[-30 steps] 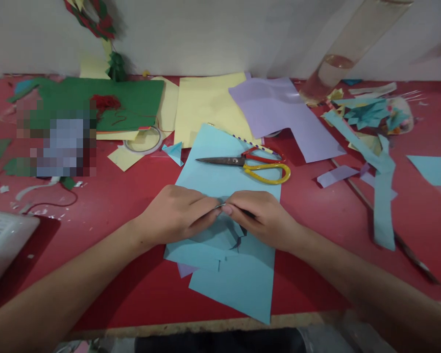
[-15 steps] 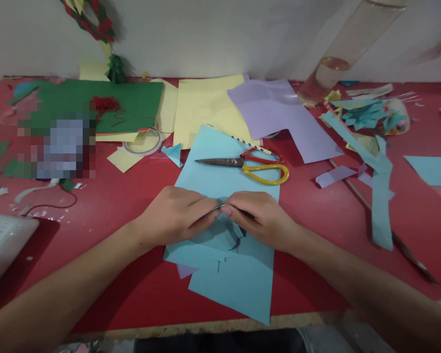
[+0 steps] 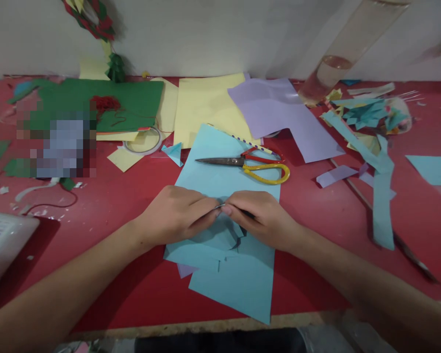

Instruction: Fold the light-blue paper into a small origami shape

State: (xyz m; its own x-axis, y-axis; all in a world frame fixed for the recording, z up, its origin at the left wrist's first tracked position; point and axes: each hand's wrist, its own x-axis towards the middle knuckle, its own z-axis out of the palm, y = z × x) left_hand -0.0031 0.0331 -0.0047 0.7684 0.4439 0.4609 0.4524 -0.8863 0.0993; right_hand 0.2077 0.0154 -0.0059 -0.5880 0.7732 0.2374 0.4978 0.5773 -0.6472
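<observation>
My left hand (image 3: 176, 213) and my right hand (image 3: 264, 215) meet fingertip to fingertip over a light blue paper sheet (image 3: 238, 284) on the red table (image 3: 113, 206). Both are closed in a pinch on a small folded piece of light blue paper (image 3: 222, 233) that lies under and between them. A pair of scissors (image 3: 252, 164) with red and yellow handles rests shut on the far part of the same sheet, just beyond my fingers.
Yellow paper (image 3: 206, 105), lilac paper (image 3: 279, 115) and green paper (image 3: 106, 100) lie toward the wall. A tape ring (image 3: 144, 141) sits left of the scissors. Blue strips (image 3: 380, 196), scraps and a thin stick (image 3: 407, 250) lie at right; a clear tube (image 3: 338, 54) leans there. A white object (image 3: 3, 240) is at left.
</observation>
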